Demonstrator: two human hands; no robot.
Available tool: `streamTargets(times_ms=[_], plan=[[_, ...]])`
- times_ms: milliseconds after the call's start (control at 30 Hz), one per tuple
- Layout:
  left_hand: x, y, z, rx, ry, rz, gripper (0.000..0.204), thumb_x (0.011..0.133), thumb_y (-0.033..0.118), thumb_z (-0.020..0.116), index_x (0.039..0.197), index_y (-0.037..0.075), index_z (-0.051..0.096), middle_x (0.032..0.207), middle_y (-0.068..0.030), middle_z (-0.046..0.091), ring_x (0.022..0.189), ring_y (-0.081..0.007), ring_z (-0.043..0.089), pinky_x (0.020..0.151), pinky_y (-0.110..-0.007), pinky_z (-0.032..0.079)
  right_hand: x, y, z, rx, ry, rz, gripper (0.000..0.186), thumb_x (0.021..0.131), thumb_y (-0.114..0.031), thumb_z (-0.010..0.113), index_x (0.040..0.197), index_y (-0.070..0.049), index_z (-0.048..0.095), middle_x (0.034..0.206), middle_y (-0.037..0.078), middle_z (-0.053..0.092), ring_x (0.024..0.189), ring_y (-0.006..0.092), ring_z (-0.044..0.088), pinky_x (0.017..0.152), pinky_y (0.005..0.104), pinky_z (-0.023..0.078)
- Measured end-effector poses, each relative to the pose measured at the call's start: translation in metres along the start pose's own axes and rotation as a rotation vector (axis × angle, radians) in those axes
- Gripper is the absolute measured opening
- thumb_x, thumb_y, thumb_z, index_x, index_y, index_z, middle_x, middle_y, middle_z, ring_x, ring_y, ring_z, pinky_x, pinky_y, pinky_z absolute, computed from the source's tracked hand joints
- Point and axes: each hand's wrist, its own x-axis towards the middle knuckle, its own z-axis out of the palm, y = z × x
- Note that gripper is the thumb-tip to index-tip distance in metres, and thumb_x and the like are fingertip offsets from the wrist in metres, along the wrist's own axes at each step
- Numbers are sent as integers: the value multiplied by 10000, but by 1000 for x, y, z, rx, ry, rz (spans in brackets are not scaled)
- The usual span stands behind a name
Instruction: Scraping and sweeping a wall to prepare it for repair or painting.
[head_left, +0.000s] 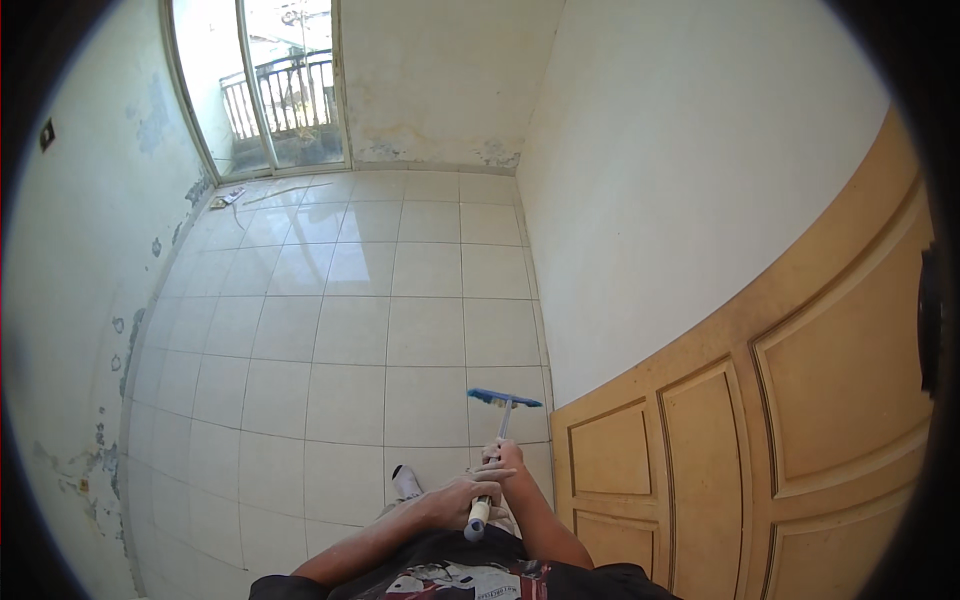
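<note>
Both my hands are closed round the handle of a broom (pixel 505 399) with a wide blue head. My left hand (pixel 466 500) grips near the handle's rounded butt end, close to my body. Farther along the pole, my right hand (pixel 507 456) is wrapped round it. The pole points away from me, and the broom head is over the pale floor tiles close to the right wall. Whether its bristles touch the floor is hard to see.
A panelled wooden door (pixel 700 450) stands close on my right. My foot (pixel 405 481) shows on the tiled floor (pixel 345 400). Thin debris (pixel 230 198) lies at the far left by the sliding glass door (pixel 255 85). Paint peels off the left wall (pixel 90 250).
</note>
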Motion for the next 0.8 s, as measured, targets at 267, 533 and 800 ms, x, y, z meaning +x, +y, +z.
streamTargets(times_ms=[267,533,800], plan=[[88,-66,-160,-330,155,-89,83,822,28,585,832,41,504,1111,-176,570,1134,-286,504,900,-376,424,67,-85,129,466,-214,-182,242,885,-159,303,656,-107,360,490,-19,338,388,109,348,397,238,347],[187,-204,-323,-566,301,-264,48,866,63,525,850,55,481,894,-141,616,1055,-258,530,925,-400,398,179,-153,249,494,86,-103,187,874,-110,312,722,-25,379,627,81,453,563,208,489,629,386,529],[277,-273,-471,-748,380,-274,240,938,219,431,880,7,529,779,-105,597,1032,-256,560,889,-384,421,240,-222,397,250,-2,-18,182,883,-92,286,936,58,374,856,142,511,789,310,590,759,472,540]])
